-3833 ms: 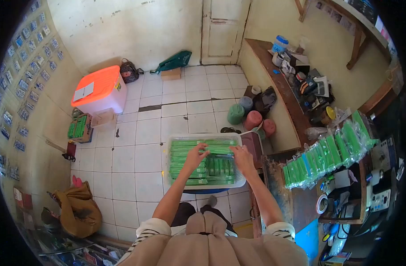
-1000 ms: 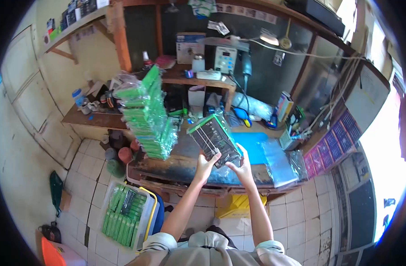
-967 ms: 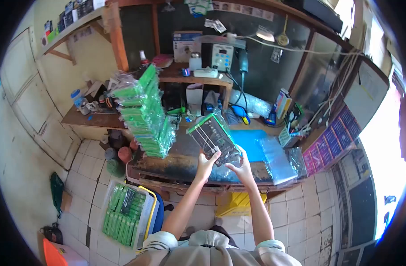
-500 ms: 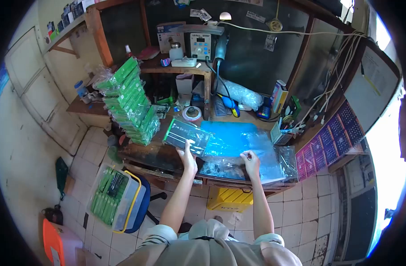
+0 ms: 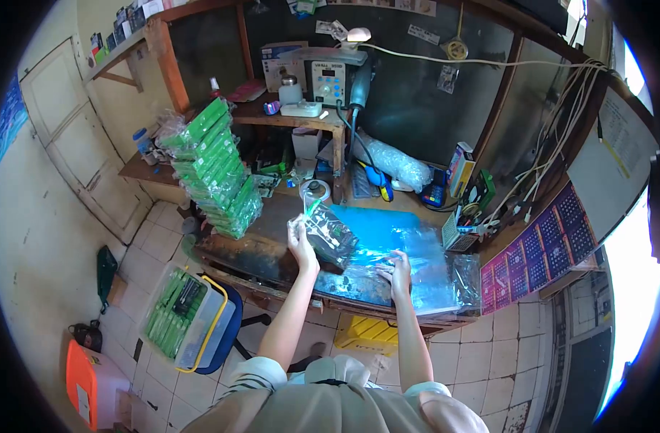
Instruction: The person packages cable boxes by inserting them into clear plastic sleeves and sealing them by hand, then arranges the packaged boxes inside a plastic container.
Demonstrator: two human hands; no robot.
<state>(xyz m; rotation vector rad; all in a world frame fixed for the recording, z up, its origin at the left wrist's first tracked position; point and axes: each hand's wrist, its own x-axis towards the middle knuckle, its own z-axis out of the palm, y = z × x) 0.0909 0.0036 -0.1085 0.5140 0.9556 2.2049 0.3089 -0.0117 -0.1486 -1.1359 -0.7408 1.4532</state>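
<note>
My left hand [image 5: 302,245] is closed on the left edge of a flat black box with a green edge [image 5: 330,234], tilted above the desk and covered in shiny clear plastic. My right hand [image 5: 398,276] is just to the right, its fingers apart over the clear plastic sheets [image 5: 425,261]; whether the fingertips touch the plastic I cannot tell. Beneath lies a blue mat [image 5: 377,220]. A roll of tape [image 5: 315,190] sits behind the box.
A tall stack of plastic-wrapped green boxes [image 5: 213,166] stands at the left of the desk. Below it, a clear bin [image 5: 213,317] holds more green boxes. A soldering station [image 5: 328,81] is on the shelf, and a white basket [image 5: 460,231] stands at right.
The box has swung round and moved slightly right, tilting more. My right hand has gone from a pinch to spread fingers and shifted a little left and down. The camera view has shifted slightly.
</note>
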